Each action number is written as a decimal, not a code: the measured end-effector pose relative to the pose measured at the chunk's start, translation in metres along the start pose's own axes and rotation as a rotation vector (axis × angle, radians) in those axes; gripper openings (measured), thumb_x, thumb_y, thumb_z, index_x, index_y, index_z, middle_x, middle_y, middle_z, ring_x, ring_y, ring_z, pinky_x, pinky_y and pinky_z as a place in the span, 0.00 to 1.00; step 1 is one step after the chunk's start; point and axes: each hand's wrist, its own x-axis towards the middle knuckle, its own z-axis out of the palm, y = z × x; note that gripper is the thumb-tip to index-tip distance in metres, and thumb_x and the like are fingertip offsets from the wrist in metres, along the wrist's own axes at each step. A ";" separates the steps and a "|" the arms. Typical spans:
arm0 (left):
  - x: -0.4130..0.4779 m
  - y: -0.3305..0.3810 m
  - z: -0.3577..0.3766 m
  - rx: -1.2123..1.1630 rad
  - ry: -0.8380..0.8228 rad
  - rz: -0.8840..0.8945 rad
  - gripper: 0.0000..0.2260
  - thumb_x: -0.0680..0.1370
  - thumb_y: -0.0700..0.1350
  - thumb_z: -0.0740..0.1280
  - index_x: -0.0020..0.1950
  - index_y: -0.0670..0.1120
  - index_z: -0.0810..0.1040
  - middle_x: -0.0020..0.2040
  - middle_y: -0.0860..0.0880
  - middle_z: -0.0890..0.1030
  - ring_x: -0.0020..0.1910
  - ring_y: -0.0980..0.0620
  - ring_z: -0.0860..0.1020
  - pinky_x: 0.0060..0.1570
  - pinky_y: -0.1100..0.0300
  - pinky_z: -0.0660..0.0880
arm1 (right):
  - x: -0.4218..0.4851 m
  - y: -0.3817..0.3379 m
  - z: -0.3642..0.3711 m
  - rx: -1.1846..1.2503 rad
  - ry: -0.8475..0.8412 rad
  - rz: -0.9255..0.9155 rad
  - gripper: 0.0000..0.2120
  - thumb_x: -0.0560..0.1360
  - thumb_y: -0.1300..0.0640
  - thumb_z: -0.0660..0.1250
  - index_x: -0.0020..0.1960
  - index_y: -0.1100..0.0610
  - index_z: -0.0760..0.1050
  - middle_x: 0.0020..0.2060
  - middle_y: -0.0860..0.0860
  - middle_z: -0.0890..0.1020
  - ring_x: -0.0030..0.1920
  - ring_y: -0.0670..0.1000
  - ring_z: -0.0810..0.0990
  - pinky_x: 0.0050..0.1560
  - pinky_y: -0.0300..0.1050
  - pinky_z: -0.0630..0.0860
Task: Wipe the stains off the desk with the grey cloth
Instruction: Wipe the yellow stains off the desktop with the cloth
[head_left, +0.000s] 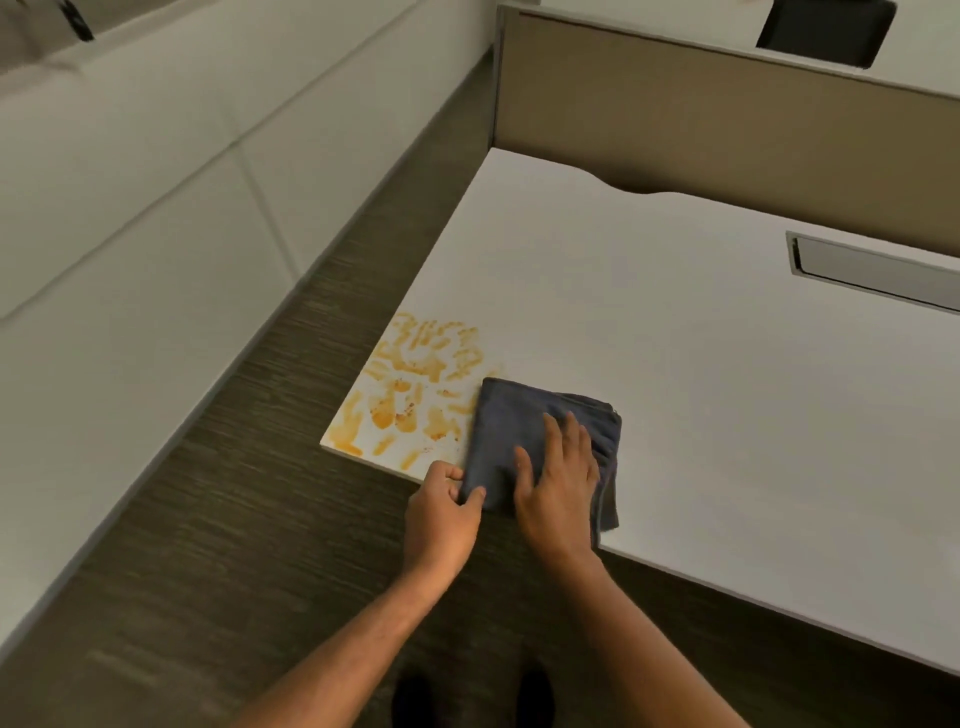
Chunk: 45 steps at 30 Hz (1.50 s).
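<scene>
A folded grey cloth (511, 423) lies on the white desk (701, 374) near its front edge. Orange smeared stains (415, 384) cover the desk's front left corner, just left of the cloth and touching its left edge. My left hand (441, 512) pinches the cloth's near left corner at the desk edge. My right hand (563, 480) rests flat on top of the cloth with its fingers spread, pressing it down.
A tan partition panel (727, 135) stands along the desk's far edge. A metal cable flap (872, 273) sits in the desktop at the right. Dark carpet floor (218, 519) and a white wall (130, 197) lie to the left.
</scene>
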 end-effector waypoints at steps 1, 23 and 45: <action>-0.001 -0.002 0.000 0.009 0.006 0.008 0.08 0.78 0.45 0.73 0.52 0.52 0.75 0.38 0.50 0.82 0.34 0.52 0.82 0.32 0.59 0.80 | 0.008 0.003 0.007 -0.055 -0.030 -0.033 0.29 0.85 0.43 0.55 0.82 0.50 0.53 0.83 0.53 0.49 0.82 0.55 0.43 0.80 0.58 0.43; 0.046 -0.092 -0.077 0.755 0.283 0.333 0.36 0.83 0.64 0.47 0.84 0.41 0.51 0.84 0.41 0.47 0.84 0.42 0.43 0.82 0.42 0.43 | 0.027 0.017 0.054 -0.407 -0.141 -0.031 0.44 0.76 0.23 0.40 0.83 0.49 0.44 0.82 0.60 0.43 0.81 0.64 0.39 0.78 0.69 0.39; 0.054 -0.107 -0.076 0.800 0.204 0.320 0.37 0.84 0.64 0.47 0.84 0.40 0.47 0.85 0.40 0.46 0.84 0.43 0.42 0.82 0.42 0.45 | 0.008 0.033 0.036 -0.529 -0.408 -0.328 0.48 0.71 0.20 0.40 0.82 0.46 0.33 0.80 0.55 0.30 0.78 0.59 0.26 0.77 0.67 0.31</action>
